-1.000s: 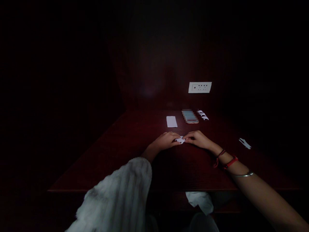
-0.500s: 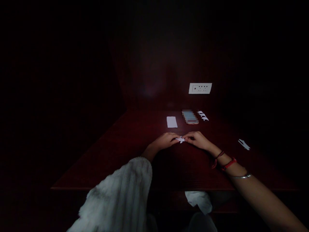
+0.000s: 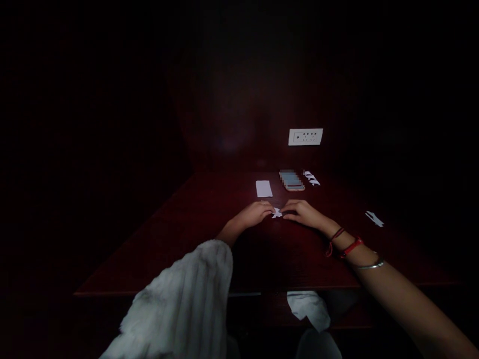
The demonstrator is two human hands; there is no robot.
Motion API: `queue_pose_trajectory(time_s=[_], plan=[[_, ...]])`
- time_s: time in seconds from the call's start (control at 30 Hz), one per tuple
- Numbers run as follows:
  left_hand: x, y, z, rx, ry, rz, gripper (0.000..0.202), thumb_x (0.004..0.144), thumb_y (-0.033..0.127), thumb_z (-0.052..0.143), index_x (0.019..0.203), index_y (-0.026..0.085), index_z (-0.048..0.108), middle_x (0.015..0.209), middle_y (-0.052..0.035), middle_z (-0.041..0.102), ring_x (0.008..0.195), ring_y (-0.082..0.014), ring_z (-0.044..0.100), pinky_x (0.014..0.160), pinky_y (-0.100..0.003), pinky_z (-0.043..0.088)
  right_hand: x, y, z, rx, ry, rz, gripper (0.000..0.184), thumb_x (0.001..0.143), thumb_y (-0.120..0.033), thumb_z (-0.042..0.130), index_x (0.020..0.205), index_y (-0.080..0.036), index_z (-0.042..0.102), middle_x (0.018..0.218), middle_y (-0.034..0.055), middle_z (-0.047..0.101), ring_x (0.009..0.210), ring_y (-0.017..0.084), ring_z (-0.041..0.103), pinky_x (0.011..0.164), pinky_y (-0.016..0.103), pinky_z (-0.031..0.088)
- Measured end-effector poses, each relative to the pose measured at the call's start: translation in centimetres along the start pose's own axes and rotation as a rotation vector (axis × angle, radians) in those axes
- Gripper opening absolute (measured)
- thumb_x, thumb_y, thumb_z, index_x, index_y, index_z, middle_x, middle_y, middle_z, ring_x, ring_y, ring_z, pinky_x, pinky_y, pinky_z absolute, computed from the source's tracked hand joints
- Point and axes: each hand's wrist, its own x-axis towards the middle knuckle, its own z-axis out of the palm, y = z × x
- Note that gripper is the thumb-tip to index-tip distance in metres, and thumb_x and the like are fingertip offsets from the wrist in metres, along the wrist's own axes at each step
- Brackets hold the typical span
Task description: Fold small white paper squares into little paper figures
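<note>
A small folded piece of white paper (image 3: 277,213) with pointed ends lies on the dark red table between my hands. My left hand (image 3: 258,214) has its fingers closed at the paper's left side, the fingertips on it. To the right, my right hand (image 3: 303,213) has thumb and forefinger parted, with its forefinger tip close to the paper's right edge. Whether that fingertip touches the paper I cannot tell. Just beyond my hands lies a flat white paper rectangle (image 3: 264,189).
A phone (image 3: 292,180) lies farther back, with several white paper scraps (image 3: 312,178) beside it. More paper strips (image 3: 374,219) lie at the right. A white socket panel (image 3: 305,137) is on the back wall. The table's front edge (image 3: 149,293) runs below my forearms.
My right thumb and forefinger have parted and drawn back from the folded paper, showing more of it. My left fingers stay at its left side. The view has shifted slightly.
</note>
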Motion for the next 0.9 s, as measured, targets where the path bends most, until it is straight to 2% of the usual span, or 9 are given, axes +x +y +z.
queue_pose_trajectory(time_s=[0.3,0.47,0.73,0.9], plan=[[0.1,0.3,0.2,-0.013,-0.035,0.027,0.021,0.081,0.02,0.035,0.09,0.017,0.053,0.089,-0.0021,0.054,0.086,-0.011,0.048,0.079,-0.022,0.034,0.4,-0.4,1.0,-0.025,-0.005,-0.033,0.023,0.076,-0.03,0.042,0.087,-0.019,0.06,0.082,0.0045,0.055,0.075,0.012,0.051,0.07,0.023,0.038],[0.2,0.4,0.2,-0.025,-0.054,0.023,0.018,0.076,0.028,0.045,0.088,0.016,0.052,0.087,-0.0029,0.053,0.083,-0.0125,0.049,0.075,-0.023,0.035,0.3,-0.2,0.6,0.013,-0.05,-0.064,0.025,0.075,-0.031,0.045,0.092,-0.019,0.058,0.083,0.0047,0.055,0.076,0.013,0.051,0.07,0.023,0.038],[0.2,-0.1,0.3,-0.006,-0.026,-0.012,0.015,0.079,0.018,0.039,0.083,0.015,0.053,0.085,-0.0029,0.055,0.082,-0.0119,0.049,0.076,-0.023,0.035,0.7,-0.6,1.4,-0.032,-0.018,-0.044,0.024,0.077,-0.029,0.04,0.085,-0.018,0.06,0.081,0.0053,0.055,0.075,0.013,0.051,0.069,0.023,0.038],[0.0,-0.3,-0.1,0.004,-0.046,0.037,0.016,0.076,0.015,0.042,0.083,0.016,0.056,0.086,-0.0024,0.056,0.085,-0.0119,0.049,0.08,-0.023,0.034,1.0,-0.7,1.8,0.015,0.016,0.01,0.023,0.078,-0.027,0.04,0.078,-0.016,0.059,0.075,0.0049,0.056,0.07,0.012,0.051,0.065,0.022,0.038]])
